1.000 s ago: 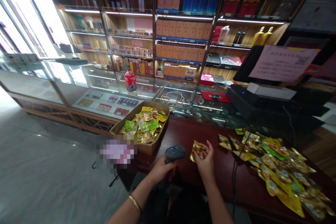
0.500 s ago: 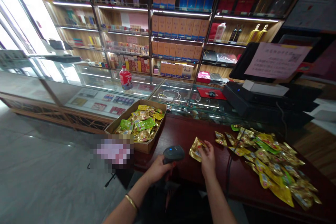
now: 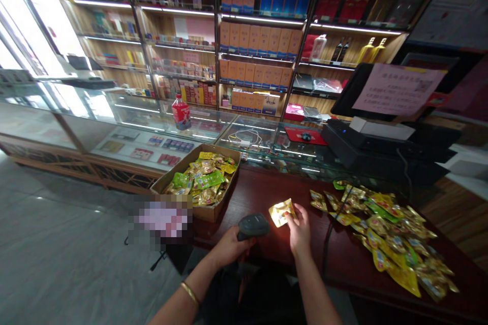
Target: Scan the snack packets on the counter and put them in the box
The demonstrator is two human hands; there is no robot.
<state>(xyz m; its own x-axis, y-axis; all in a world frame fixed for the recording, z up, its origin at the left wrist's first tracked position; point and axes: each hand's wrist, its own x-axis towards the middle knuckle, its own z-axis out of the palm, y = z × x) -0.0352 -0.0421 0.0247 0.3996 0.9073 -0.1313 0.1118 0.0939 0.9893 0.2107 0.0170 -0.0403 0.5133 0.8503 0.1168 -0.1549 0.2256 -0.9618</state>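
Note:
My left hand (image 3: 231, 248) is wrapped round the handle of a dark grey barcode scanner (image 3: 253, 225), whose head points right. In front of it, my right hand (image 3: 300, 231) pinches a gold snack packet (image 3: 281, 212) between thumb and fingers, tilted and brightly lit on its face. The packet and the scanner head are a short gap apart, above the dark red wooden counter (image 3: 255, 188). To the left stands an open cardboard box (image 3: 215, 212) filled with gold, yellow and green packets (image 3: 209, 179). More packets (image 3: 392, 238) lie in a loose pile on the right.
A black cable (image 3: 331, 226) crosses the counter beside my right hand. Behind are a glass display case (image 3: 206, 134), a red bottle (image 3: 181, 111), a red mouse pad (image 3: 305, 135) and a monitor (image 3: 353, 89) with a paper sheet. Stocked shelves (image 3: 261, 53) line the wall.
My right hand has turned the gold packet and brought it slightly left, towards the scanner; its face now shines brightly. The scanner's blue light no longer shows. The view has shifted slightly.

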